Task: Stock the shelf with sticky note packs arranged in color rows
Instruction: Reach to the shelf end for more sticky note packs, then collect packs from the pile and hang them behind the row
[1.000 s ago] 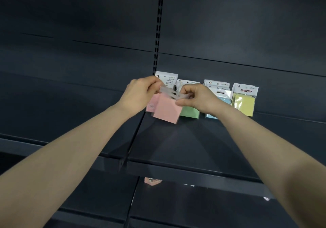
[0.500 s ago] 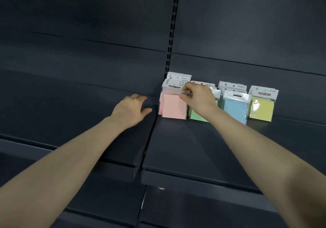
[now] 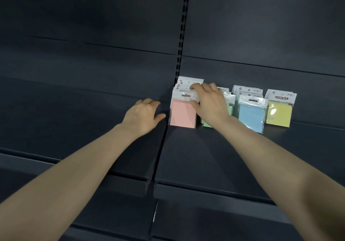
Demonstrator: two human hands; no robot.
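My right hand (image 3: 209, 104) pinches the white header card of the front pink pack (image 3: 183, 114). The thumb is on the card's face and the fingers curl over the top edge onto the cards behind. The pack stands at the left end of the shelf (image 3: 205, 156), heading the pink row, just beside the green pack (image 3: 206, 124), which my hand half hides. My left hand (image 3: 142, 115) lies flat on the neighbouring shelf panel (image 3: 74, 128), fingers loosely spread and holding nothing.

To finish this well, I judge I should ease the header back until the pack leans squarely on those behind it. Its base should sit flat and its face in line with the blue pack (image 3: 251, 115) and the yellow pack (image 3: 279, 114). Then I should loosen my pinch gently so nothing tips forward.

Each pack is a square pad of pastel paper in a clear, glossy sleeve that catches the light and wrinkles at its edges. A stiff white card with a hanging slot tops each one. The shelf is smooth, matte, dark metal, and I expect the slick film to slide on it easily. A slotted upright (image 3: 182, 35) runs up the back between the two bays.
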